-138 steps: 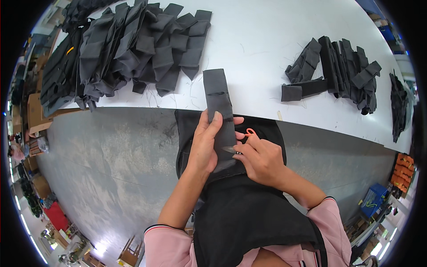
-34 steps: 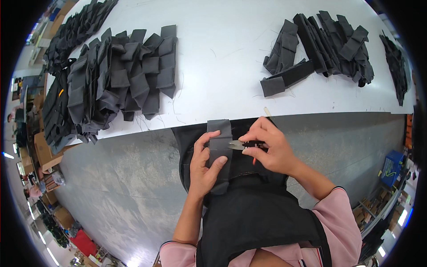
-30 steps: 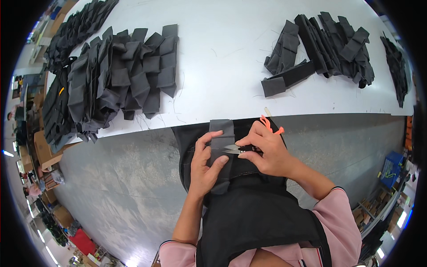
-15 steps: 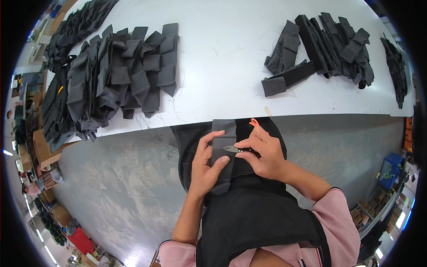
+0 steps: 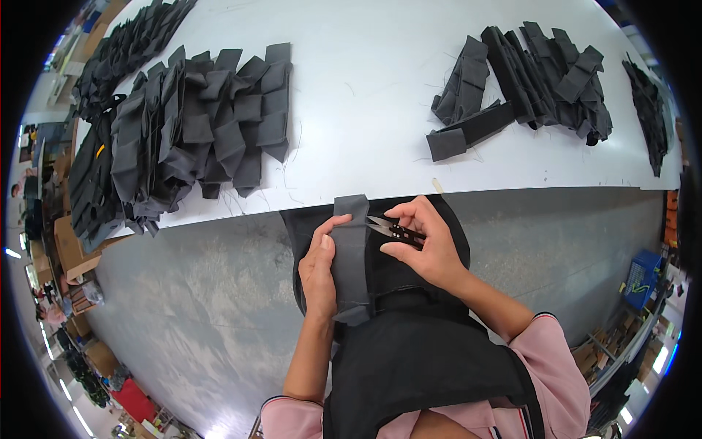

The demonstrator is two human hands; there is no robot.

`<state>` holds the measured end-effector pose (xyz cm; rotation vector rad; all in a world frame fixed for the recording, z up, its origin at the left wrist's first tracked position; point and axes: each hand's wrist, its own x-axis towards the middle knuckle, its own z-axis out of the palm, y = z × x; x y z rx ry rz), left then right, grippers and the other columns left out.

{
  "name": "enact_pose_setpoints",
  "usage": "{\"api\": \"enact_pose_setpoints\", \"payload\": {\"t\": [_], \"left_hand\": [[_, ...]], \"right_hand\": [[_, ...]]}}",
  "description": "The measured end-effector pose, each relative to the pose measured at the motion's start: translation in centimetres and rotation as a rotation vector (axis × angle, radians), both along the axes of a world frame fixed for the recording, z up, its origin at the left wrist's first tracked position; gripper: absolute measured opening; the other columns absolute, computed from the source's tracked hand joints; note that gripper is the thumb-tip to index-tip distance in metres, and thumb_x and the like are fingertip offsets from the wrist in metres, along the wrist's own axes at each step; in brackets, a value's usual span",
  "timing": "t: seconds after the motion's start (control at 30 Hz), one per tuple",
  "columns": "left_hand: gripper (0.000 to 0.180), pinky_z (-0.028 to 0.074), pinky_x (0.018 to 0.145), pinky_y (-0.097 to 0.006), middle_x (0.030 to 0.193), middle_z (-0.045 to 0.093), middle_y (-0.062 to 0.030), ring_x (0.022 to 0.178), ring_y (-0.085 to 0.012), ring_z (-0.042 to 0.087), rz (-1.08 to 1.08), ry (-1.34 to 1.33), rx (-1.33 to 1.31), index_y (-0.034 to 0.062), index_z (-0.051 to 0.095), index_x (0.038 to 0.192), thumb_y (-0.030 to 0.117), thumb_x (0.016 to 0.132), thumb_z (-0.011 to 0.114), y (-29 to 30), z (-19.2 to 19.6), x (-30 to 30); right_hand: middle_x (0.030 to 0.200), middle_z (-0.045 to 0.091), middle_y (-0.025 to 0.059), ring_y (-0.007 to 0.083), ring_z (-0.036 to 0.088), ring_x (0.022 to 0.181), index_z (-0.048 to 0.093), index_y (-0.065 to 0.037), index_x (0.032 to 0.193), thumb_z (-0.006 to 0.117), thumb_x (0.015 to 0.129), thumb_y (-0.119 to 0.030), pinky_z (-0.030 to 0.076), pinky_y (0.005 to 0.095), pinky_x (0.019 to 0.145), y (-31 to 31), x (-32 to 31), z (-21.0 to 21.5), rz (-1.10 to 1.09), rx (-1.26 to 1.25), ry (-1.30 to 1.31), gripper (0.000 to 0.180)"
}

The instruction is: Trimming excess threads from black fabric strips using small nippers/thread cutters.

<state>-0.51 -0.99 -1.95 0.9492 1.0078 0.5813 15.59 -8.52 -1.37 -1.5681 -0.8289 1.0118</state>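
Left hand (image 5: 319,272) holds grey strip (image 5: 352,257); right hand (image 5: 433,247) grips snips (image 5: 404,233), blades shifted from mid-strip to its 1 o'clock edge: work spot apparently moved.

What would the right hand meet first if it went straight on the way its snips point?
Led by the snips, the right hand would likely first meet the right edge of the grey fabric strip, which looks very close, though depth leaves contact unclear.
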Motion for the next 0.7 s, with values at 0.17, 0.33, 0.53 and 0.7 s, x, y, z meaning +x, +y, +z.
{"api": "enact_pose_setpoints", "payload": {"t": [0.17, 0.33, 0.53, 0.7], "left_hand": [[0.036, 0.04, 0.084, -0.02, 0.111, 0.057, -0.0046, 0.094, -0.0079, 0.052, 0.127, -0.152, -0.191, -0.0002, 0.054, 0.12, 0.025, 0.098, 0.041, 0.6, -0.1, 0.8], [0.031, 0.039, 0.084, -0.018, 0.119, 0.051, -0.0044, 0.095, -0.0065, 0.05, 0.143, -0.18, -0.142, -0.0029, 0.053, 0.119, 0.016, 0.096, 0.045, 2.5, -0.2, 0.9], [0.023, 0.037, 0.084, -0.019, 0.13, 0.044, -0.0026, 0.091, -0.0051, 0.047, 0.155, -0.145, -0.029, -0.005, 0.061, 0.102, 0.014, 0.094, 0.051, 3.3, -0.7, 1.9], [0.026, 0.039, 0.081, -0.021, 0.126, 0.05, -0.0055, 0.087, -0.0062, 0.049, 0.108, 0.083, -0.076, -0.0041, 0.061, 0.09, 0.018, 0.096, 0.048, 3.7, -2.2, 1.0]], "right_hand": [[0.083, 0.041, -0.0009, 0.0063, 0.04, 0.069, 0.058, -0.003, 0.096, 0.069, 0.074, -0.001, 0.036, 0.0203, 0.062, 1.7, -0.6, -0.7, 0.06, 0.057, -0.063, 0.024], [0.066, 0.044, -0.0003, 0.0119, 0.04, 0.051, 0.064, -0.008, 0.094, 0.071, 0.066, 0.003, 0.035, 0.026, 0.046, -0.9, -0.4, 1.6, 0.146, 0.357, -0.285, 0.031], [0.066, 0.042, 0.0028, 0.0188, 0.049, 0.053, 0.066, -0.013, 0.101, 0.067, 0.05, -0.001, 0.039, 0.0309, 0.045, -0.1, -1.2, 1.5, 0.343, 0.409, -0.696, 0.051], [0.069, 0.044, 0.0023, 0.0173, 0.046, 0.054, 0.067, -0.009, 0.091, 0.069, 0.058, 0.0, 0.037, 0.0285, 0.047, 0.4, -0.6, 1.2, 0.284, 0.345, -0.544, 0.034]]}}
